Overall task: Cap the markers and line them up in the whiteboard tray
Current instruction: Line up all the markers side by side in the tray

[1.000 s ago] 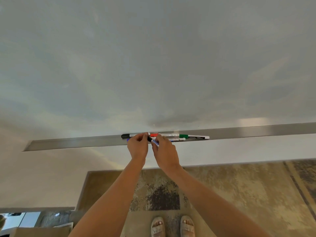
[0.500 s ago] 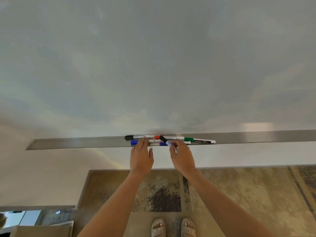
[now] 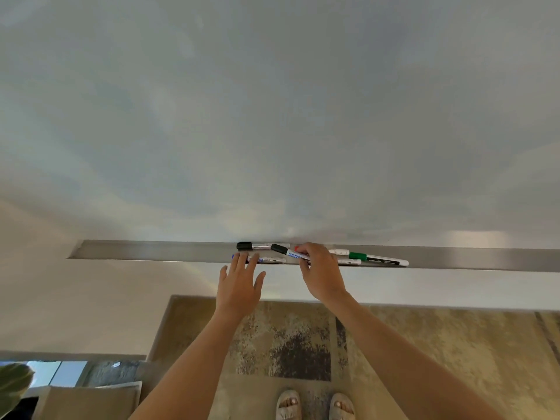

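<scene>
Our right hand (image 3: 322, 272) keeps a closed grip on a slim black-capped marker (image 3: 286, 252), tilted over the brushed-metal tray (image 3: 151, 251). Our left hand (image 3: 239, 287) is spread flat, fingertips on the blue marker (image 3: 266, 260). A glossy green-capped marker (image 3: 378, 260) lies in the tray.

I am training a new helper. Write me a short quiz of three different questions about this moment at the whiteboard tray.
1. True or false: the right hand holds a black-capped marker tilted across the tray.
2. Which marker lies farthest right? A) red B) green-capped marker C) blue
3. Fill in: the left hand is ____, its fingertips at the blue marker.

Key: 1 true; 2 B; 3 open.
</scene>
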